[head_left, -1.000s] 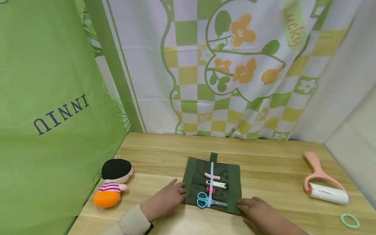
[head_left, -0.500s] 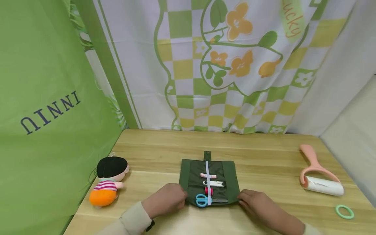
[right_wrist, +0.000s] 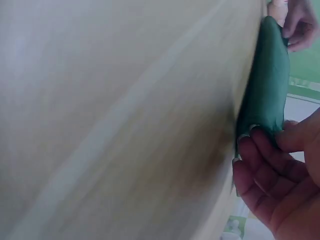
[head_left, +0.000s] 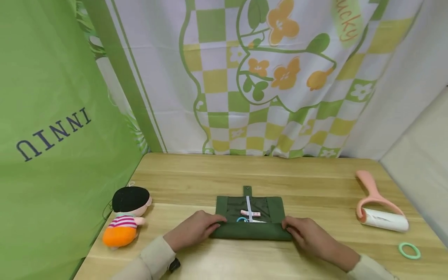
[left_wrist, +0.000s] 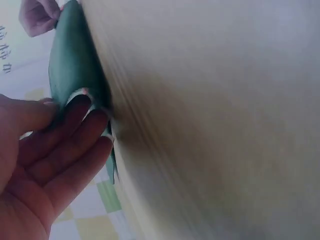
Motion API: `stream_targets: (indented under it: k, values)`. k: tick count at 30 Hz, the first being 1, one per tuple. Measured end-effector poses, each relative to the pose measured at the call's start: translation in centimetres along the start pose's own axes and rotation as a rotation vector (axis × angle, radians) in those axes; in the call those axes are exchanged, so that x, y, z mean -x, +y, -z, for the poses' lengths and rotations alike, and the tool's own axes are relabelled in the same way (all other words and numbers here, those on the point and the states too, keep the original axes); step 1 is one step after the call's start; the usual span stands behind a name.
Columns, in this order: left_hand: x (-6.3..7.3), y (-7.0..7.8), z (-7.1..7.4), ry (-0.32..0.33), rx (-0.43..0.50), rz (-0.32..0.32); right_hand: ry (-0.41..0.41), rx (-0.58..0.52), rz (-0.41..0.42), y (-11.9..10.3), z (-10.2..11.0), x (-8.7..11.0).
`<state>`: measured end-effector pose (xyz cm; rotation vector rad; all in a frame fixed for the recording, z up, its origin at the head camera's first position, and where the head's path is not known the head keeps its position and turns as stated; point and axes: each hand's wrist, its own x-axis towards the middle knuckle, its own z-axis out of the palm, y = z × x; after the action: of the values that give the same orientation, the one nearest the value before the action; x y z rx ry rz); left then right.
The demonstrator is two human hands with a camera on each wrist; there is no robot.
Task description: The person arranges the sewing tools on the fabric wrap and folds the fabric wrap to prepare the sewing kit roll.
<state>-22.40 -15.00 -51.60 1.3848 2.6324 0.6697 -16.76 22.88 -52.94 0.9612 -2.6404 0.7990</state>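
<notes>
A dark green fabric sewing kit (head_left: 252, 232) lies on the table with its near edge folded over. At the fold's left end, my left hand (head_left: 196, 230) pinches the cloth between thumb and fingers. The right end is pinched by my right hand (head_left: 313, 238). Above the fold, a white elastic band (head_left: 249, 204) crosses a small pale pink striped item (head_left: 254, 213). Only the top of the blue scissors handle (head_left: 241, 219) and a bit of a white tool show there. Both wrist views show the rolled green cloth (left_wrist: 75, 60) from its ends.
A doll (head_left: 122, 229) with orange bottoms lies on the table's left. On the right are a lint roller (head_left: 383, 219) with a pink handle and a light green ring (head_left: 409, 251). A strap with a snap (head_left: 247, 190) sticks out behind the kit.
Both hands have taken hold of the kit's near corners and lifted that edge away over the inside. The red thread spool and most of the scissors are now covered. The view has shifted slightly.
</notes>
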Motion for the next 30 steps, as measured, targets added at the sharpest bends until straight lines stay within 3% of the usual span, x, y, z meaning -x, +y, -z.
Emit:
stream_targets:
  k: [3, 7, 12, 15, 23, 27, 30]
  values:
    - [-0.5, -0.1, 0.2, -0.008, -0.064, 0.012, -0.005, 0.049, 0.045, 0.3, 0.1, -0.2]
    - [-0.7, -0.1, 0.2, 0.012, -0.089, 0.013, -0.017, 0.072, 0.044, 0.4, 0.0, -0.2]
    - [-0.8, 0.0, 0.6, 0.007, -0.136, -0.026, -0.149, 0.085, 0.037, 0.8, 0.8, -0.3]
    - [-0.9, 0.0, 0.8, -0.030, -0.149, -0.056, -0.189, 0.102, 0.073, 1.6, 0.9, -0.3]
    - [-1.5, 0.1, 0.8, -0.187, -0.287, -0.069, -0.122, 0.216, 0.301, 3.2, 0.7, -1.4]
    - [-1.7, 0.2, 1.0, -0.134, -0.230, -0.031, -0.105, 0.195, 0.303, 3.0, 1.0, -1.6]
    - [-1.3, 0.2, 1.1, -0.070, -0.170, 0.020, -0.143, 0.038, 0.210, 2.6, 1.1, -1.6]
